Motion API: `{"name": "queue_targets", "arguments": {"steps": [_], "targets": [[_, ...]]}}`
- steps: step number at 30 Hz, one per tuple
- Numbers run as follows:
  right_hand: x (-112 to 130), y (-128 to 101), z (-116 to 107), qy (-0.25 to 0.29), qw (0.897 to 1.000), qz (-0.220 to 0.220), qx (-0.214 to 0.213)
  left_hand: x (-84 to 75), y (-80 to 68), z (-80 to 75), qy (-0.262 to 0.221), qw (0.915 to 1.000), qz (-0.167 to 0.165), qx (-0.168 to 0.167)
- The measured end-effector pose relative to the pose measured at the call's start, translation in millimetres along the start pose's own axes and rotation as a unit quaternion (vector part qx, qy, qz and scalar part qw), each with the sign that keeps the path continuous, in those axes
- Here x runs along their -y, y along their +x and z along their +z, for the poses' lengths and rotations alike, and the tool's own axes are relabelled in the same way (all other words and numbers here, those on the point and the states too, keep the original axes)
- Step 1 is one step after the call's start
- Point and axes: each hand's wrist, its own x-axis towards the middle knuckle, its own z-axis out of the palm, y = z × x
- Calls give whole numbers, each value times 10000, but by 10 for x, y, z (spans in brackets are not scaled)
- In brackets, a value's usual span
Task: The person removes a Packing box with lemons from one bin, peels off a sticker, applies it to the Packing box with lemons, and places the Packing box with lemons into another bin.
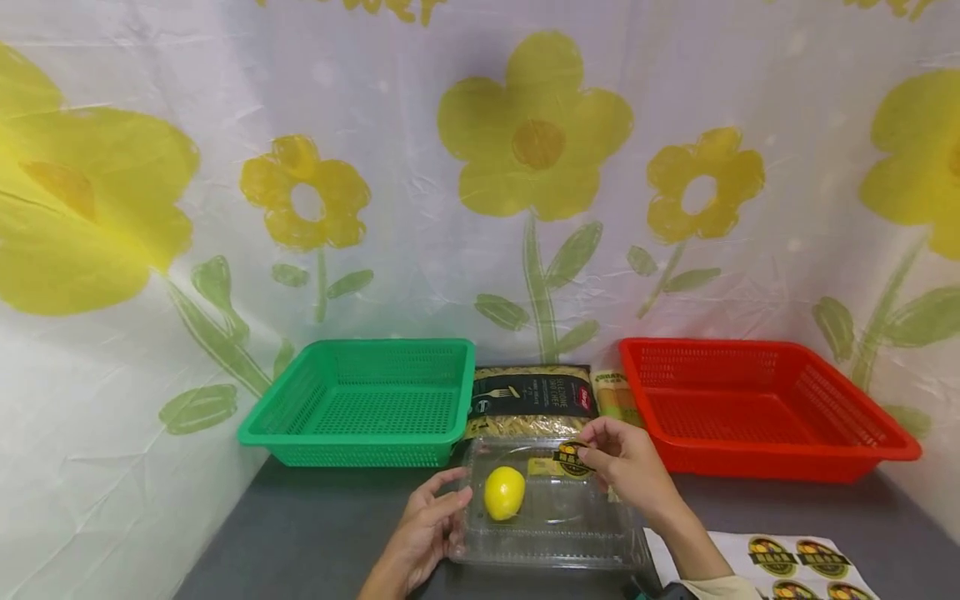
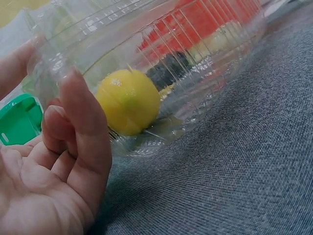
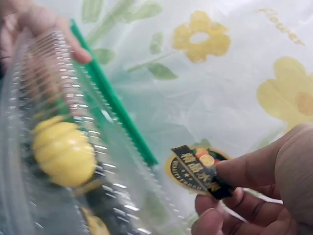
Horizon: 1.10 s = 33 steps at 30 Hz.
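Note:
A clear plastic clamshell box (image 1: 570, 533) with its lid down stands on the table, a yellow lemon (image 1: 504, 493) inside at its left. My left hand (image 1: 423, 525) grips the box's left edge; in the left wrist view its fingers (image 2: 88, 127) curl against the plastic beside the lemon. Over the box's upper right part, my right hand (image 1: 630, 471) pinches a black and gold sticker (image 3: 200, 169) with fruit printed on it. In the right wrist view the sticker appears apart from the lid.
Behind the box lie a pasta bag (image 1: 532, 396) and another packet (image 1: 615, 396). A green basket (image 1: 352, 450) stands back left, a red basket (image 1: 750, 462) back right. A white sheet of similar stickers (image 1: 720, 546) lies at front right on the dark table (image 1: 300, 533).

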Motion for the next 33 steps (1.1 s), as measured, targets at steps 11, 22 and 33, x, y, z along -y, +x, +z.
{"name": "queue_targets", "arguments": {"steps": [11, 22, 33], "targets": [[-158, 64, 223, -631, 9959, -647, -9, -5, 10, -6, -4, 10000, -31, -24], [-174, 42, 306, -1569, 9845, -785, -35, -19, -1, 1, 39, 10000, -14, -65], [-171, 33, 362, -2422, 9644, -1027, -268, -25, 2, 25, 73, 9999, 50, -68]]}}
